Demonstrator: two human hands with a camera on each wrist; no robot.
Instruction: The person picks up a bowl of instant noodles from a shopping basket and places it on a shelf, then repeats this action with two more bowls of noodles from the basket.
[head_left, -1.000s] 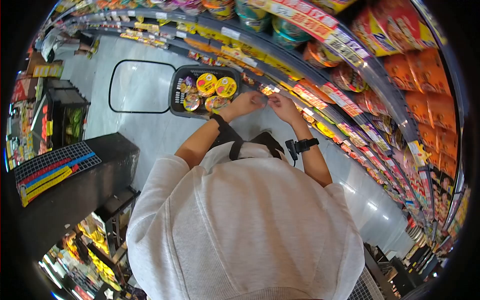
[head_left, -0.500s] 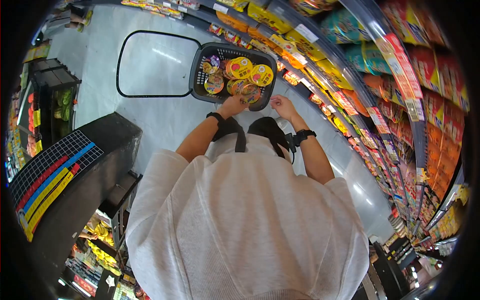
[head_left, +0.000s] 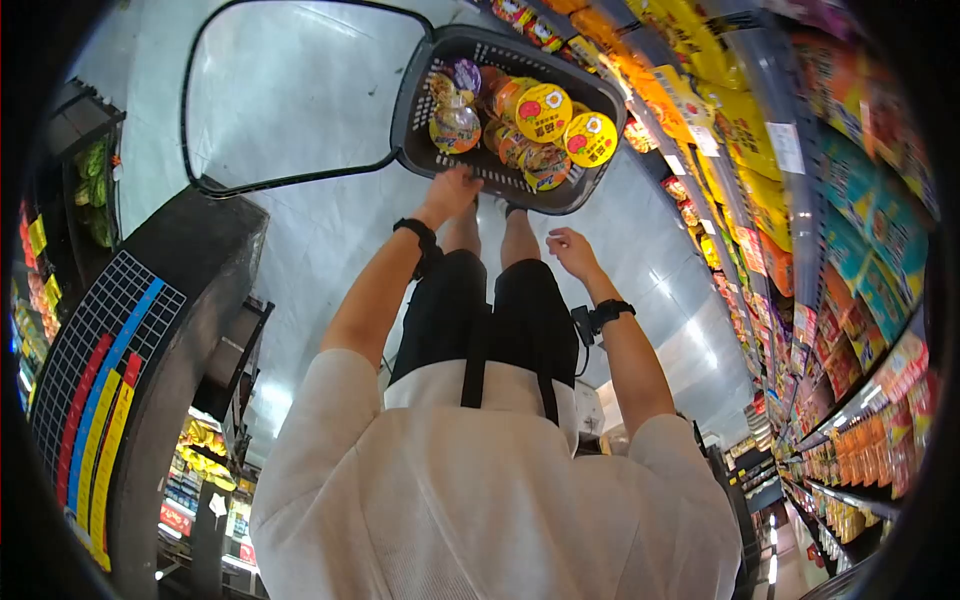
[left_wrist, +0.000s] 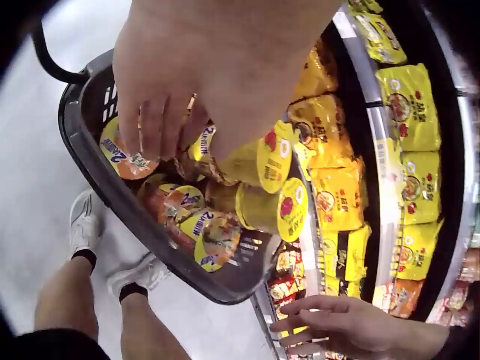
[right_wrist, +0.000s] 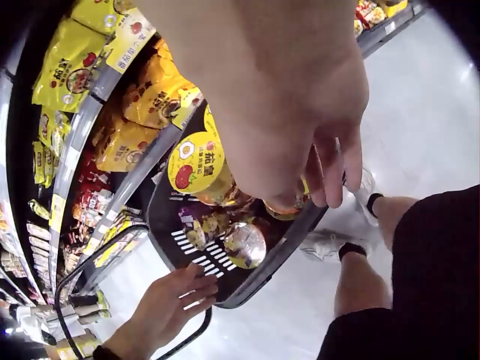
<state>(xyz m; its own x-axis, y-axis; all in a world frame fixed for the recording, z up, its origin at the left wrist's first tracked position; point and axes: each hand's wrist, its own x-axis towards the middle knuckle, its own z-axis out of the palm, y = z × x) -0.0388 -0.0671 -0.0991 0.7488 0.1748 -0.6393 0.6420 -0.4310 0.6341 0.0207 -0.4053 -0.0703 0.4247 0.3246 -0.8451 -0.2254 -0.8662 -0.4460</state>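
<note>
In the head view, a dark grey shopping basket stands on the floor in front of the legs, holding several cup noodles with yellow, orange and purple lids. My left hand is close by the basket's near rim. Its fingers look loosely bent in the right wrist view, and no item shows in them. To the right, apart from the basket, my right hand hangs in the air. Relaxed fingers show on this right hand in the left wrist view, with nothing held.
The basket's black handle is swung out to the left. Shelves of yellow noodle packs run along the right side. A black stand with a gridded top is at the left. Bare legs in white shoes stand just before the basket.
My hands, close together at first, have moved apart. The left hand overlapped the basket's near edge and now appears lower beside it. The basket appears larger and farther right as the head view shifts.
</note>
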